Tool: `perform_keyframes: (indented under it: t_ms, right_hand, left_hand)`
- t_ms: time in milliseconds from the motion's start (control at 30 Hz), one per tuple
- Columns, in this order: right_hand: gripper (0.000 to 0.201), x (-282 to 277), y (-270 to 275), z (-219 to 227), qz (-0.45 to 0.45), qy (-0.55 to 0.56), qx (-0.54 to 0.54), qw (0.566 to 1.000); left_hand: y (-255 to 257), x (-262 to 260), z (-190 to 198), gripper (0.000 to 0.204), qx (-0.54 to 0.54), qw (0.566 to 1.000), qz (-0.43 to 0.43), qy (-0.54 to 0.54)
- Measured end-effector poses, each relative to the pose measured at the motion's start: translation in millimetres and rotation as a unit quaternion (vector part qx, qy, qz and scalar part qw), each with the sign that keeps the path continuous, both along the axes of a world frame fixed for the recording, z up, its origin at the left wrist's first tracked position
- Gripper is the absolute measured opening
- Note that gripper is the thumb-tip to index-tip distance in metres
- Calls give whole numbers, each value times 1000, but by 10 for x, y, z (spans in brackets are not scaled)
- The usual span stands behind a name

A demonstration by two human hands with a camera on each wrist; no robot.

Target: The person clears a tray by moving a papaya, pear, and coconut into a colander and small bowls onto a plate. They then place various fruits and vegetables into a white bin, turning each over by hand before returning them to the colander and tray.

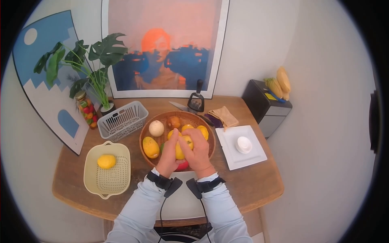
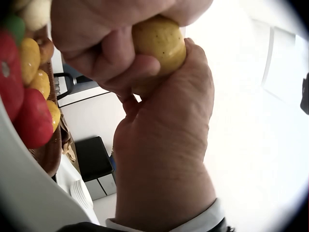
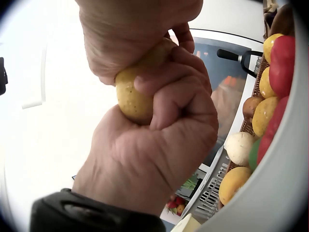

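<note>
Above the round wicker basket (image 1: 146, 156), both hands hold one yellow mango (image 1: 182, 151) with small dark specks. My left hand (image 1: 167, 158) grips it from the left, its fingers curled around it in the right wrist view. From the other side my right hand (image 1: 199, 150) grips the same fruit, and the fingers of the two hands overlap. Much of the mango's skin is hidden. Under the hands the basket holds several yellow fruits (image 1: 150, 147), a round cream one (image 1: 156, 128), a brown onion (image 1: 174, 122) and red ones (image 3: 282, 65).
A cream perforated basket (image 1: 107, 188) with one yellow fruit (image 1: 106, 161) stands at left. Behind are a grey basket (image 1: 123, 121), a jar (image 1: 88, 111) and a potted plant (image 1: 97, 83). At right lies a white square plate (image 1: 235, 162) with small white dishes (image 1: 244, 144).
</note>
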State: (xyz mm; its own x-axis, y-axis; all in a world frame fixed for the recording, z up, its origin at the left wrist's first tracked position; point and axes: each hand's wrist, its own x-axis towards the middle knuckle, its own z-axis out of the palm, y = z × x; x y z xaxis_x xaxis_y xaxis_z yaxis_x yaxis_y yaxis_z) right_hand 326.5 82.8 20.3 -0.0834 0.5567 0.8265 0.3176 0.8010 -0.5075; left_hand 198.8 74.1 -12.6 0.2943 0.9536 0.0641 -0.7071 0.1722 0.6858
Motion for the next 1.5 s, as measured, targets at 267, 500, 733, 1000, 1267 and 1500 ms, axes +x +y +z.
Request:
perform_keyframes:
  t_ms: [267,500,733,1000,1267,1500]
  right_hand:
    - [22,79,-31,-26,-60,-28,-33,997]
    - [29,74,32,-78,-88,4,-202,975]
    - [34,-65,-118,102,-68,-66,12,995]
    - [36,65,102,-187,-59,29,-330,942]
    - [35,-29,-28,-47,-24,0,-123,992]
    - [34,34,81,-215,-29,52,-189,980]
  left_hand:
    - [-1,49,-64,39,13,989,103,103]
    - [0,226,-29,37,106,888,282,348]
    - [-54,184,256,33,-138,968,211,1]
    - [21,233,-59,32,150,843,353,377]
    - [-10,82,107,31,-34,964,214,153]
    - [-71,198,167,30,24,938,240,249]
